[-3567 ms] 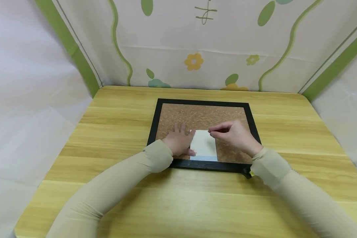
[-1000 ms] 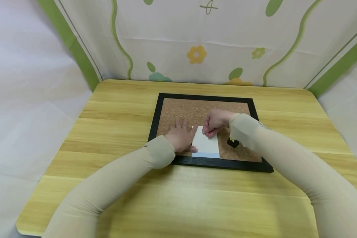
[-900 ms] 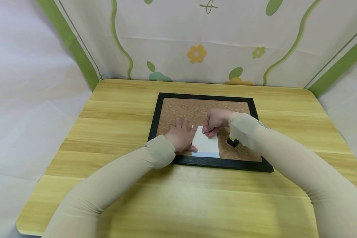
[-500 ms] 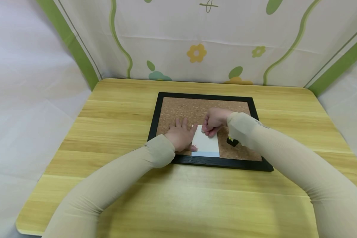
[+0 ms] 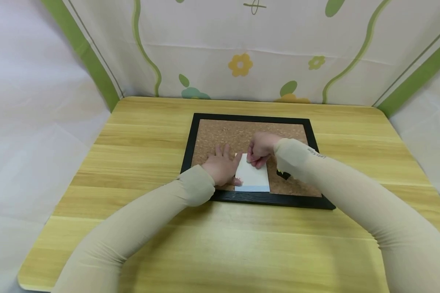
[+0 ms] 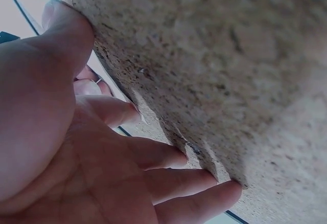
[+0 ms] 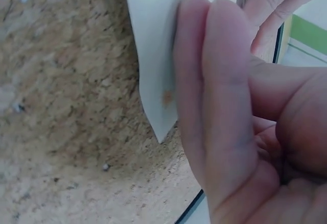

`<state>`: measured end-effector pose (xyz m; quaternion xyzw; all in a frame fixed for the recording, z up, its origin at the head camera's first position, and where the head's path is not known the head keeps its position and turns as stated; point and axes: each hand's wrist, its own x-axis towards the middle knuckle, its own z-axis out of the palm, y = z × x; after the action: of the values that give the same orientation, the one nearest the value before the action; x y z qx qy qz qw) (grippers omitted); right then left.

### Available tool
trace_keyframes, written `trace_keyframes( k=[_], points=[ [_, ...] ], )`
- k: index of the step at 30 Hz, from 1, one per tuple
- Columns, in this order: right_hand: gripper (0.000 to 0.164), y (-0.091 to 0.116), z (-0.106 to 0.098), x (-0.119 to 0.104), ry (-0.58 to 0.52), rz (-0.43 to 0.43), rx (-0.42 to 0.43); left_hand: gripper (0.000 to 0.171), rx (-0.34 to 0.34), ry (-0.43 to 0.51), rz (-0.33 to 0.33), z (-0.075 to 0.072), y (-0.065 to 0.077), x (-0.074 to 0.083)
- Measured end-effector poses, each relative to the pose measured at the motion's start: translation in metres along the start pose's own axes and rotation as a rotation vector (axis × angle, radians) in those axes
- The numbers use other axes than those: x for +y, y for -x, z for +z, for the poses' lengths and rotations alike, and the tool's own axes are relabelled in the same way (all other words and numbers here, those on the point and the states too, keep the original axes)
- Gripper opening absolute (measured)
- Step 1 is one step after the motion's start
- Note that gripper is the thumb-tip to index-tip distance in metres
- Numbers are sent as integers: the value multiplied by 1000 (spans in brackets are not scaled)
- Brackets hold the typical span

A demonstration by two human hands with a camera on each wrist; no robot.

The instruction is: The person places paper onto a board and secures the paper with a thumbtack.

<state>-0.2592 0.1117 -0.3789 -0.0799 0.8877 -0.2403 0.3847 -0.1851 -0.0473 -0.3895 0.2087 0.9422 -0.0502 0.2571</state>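
A white sheet of paper (image 5: pixel 254 179) with a pale blue strip lies on a black-framed cork board (image 5: pixel 223 130). My left hand (image 5: pixel 220 169) rests with spread fingers on the cork, its thumb and index finger on the paper's left edge. My right hand (image 5: pixel 261 148) is bent over the upper part of the paper, fingertips together in a pinch against it. A thin glint, seemingly a small pin (image 6: pixel 98 81), shows at these fingertips in the left wrist view; the fingers hide most of it. In the right wrist view, a paper corner (image 7: pixel 159 129) stands slightly off the cork.
The board's black frame (image 5: pixel 253 197) makes a raised border on the wooden table (image 5: pixel 220 236). A small black block (image 5: pixel 283 174) hangs below the right wrist. Behind the table stands a white curtain (image 5: pixel 271 36) with flower prints.
Since the oldest frame, the right hand has moved from the paper's right edge onto its upper part, wrist turned over and elbow raised. Recently it shifts slightly left. The left hand stays put.
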Motion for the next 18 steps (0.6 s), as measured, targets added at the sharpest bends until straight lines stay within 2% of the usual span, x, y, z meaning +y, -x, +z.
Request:
trace_keyframes(
  k=[8, 13, 18],
  points=[
    [7, -1, 2, -4, 61, -8, 15, 95, 13, 23, 5, -1, 1, 0],
    [6, -1, 0, 4, 15, -70, 2, 94, 13, 46, 7, 0, 1, -1],
    [6, 3, -3, 12, -33, -96, -6, 95, 11, 73, 9, -2, 3, -1]
  ],
)
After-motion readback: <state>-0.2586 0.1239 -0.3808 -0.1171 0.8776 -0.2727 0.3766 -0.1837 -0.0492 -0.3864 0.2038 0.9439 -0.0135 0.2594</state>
